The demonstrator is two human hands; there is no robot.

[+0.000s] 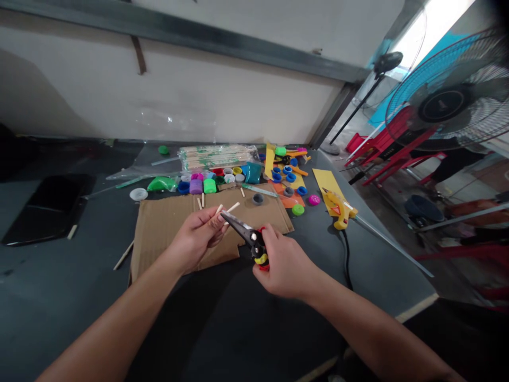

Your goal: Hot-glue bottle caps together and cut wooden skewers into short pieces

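Over the brown cardboard (159, 228), my left hand (196, 236) pinches short pale wooden sticks (233, 210) between thumb and fingers. My right hand (284, 260) is closed round the red and yellow handles of a black cutting tool (242, 228). The tool's tip is at the sticks, beside my left fingertips. Whether the blades touch the wood I cannot tell. Short stick pieces and a grey cap (257, 199) lie on the cardboard.
Behind the cardboard lie coloured bottle caps (196, 186) and a plastic pack of sticks (218, 157). A yellow glue gun (341, 211) with a black cord is at the right. A black phone (47, 209) lies left. A fan (445, 103) stands beyond the table.
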